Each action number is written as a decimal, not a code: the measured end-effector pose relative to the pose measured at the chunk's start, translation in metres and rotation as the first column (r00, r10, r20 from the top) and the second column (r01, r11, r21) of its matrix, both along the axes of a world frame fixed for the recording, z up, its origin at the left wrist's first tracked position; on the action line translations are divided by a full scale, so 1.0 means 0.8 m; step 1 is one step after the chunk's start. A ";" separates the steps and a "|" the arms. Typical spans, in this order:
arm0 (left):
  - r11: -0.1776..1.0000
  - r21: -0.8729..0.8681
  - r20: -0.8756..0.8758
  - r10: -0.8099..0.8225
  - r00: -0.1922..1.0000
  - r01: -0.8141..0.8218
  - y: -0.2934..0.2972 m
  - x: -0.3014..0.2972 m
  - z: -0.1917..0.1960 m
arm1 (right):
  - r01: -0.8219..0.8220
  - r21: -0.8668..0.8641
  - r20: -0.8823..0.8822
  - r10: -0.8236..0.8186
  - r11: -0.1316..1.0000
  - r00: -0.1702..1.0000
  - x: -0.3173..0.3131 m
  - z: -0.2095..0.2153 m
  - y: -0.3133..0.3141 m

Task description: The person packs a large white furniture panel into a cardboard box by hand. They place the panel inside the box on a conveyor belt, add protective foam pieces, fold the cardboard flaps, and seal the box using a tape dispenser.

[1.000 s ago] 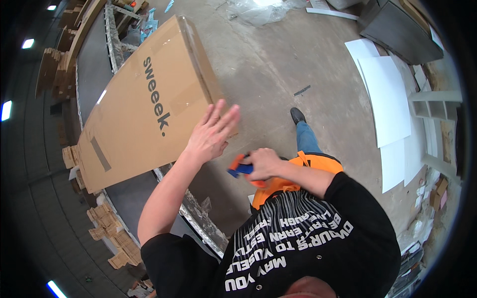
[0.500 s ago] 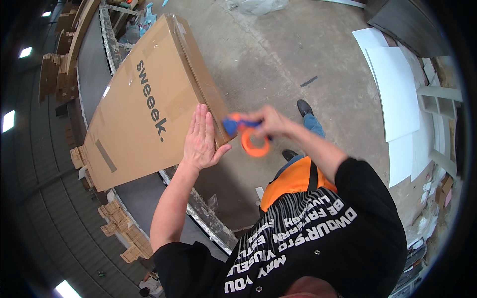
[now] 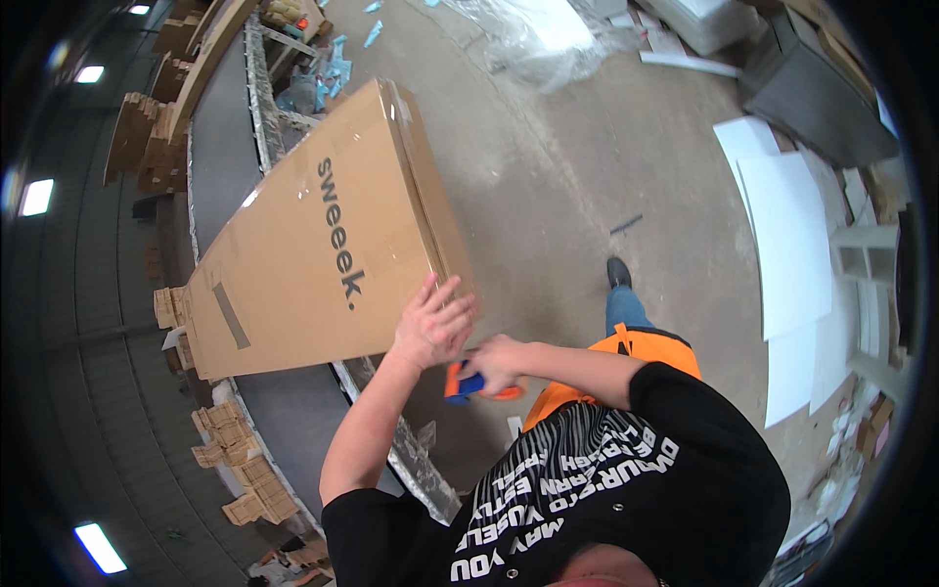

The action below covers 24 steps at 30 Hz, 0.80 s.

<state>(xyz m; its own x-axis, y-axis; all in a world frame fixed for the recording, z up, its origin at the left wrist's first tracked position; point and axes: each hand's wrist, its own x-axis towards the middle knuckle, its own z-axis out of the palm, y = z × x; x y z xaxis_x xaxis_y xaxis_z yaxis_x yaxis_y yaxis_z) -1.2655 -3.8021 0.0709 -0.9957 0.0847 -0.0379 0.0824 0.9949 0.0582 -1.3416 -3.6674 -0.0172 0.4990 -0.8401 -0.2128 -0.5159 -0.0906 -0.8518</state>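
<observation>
A large flat brown cardboard box [image 3: 293,245] with dark lettering lies on the conveyor belt [image 3: 284,401]. My left hand [image 3: 430,325] is at the box's near right corner, fingers apart and slightly blurred, holding nothing. Whether it presses on the cardboard I cannot tell. Just below that corner, my right hand [image 3: 497,362] grips an orange and blue tape dispenser [image 3: 469,384]. Part of the dispenser is hidden behind the fingers. Clear tape shows along the box's narrow right side.
White panels [image 3: 782,245] lie on the floor to the right, near a dark grey box-like unit [image 3: 817,98]. Crumpled clear plastic [image 3: 548,44] is at the top. Stacked cardboard pieces [image 3: 245,455] stand beyond the belt's left side. A dark strip [image 3: 626,224] lies on the floor.
My right hand has brought the tape dispenser down and left, below the box corner. My left hand has shifted from the box top toward its corner edge. The whole view has also shifted.
</observation>
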 end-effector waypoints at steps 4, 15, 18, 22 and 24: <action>1.000 0.006 0.010 0.015 1.000 -0.015 0.004 0.006 0.008 | 0.206 0.106 -0.120 -0.193 0.973 0.974 -0.158 -0.011 0.058; 0.991 0.096 0.436 0.045 0.899 -0.096 -0.044 -0.088 0.021 | 0.935 -0.068 -0.323 -0.894 0.349 0.311 -0.413 -0.042 0.079; 0.974 -0.227 0.197 0.068 0.978 -0.022 -0.129 -0.188 0.015 | 0.964 -0.010 -0.282 -0.925 0.267 0.253 -0.432 -0.047 0.067; 0.836 -0.472 0.070 0.353 0.933 -0.280 -0.294 -0.308 0.003 | 0.939 -0.095 -0.345 -0.895 0.332 0.281 -0.446 -0.028 0.021; 0.713 -0.359 0.268 0.697 0.665 -0.602 -0.348 -0.343 0.010 | 0.920 -0.112 -0.359 -0.879 0.376 0.315 -0.466 -0.019 -0.004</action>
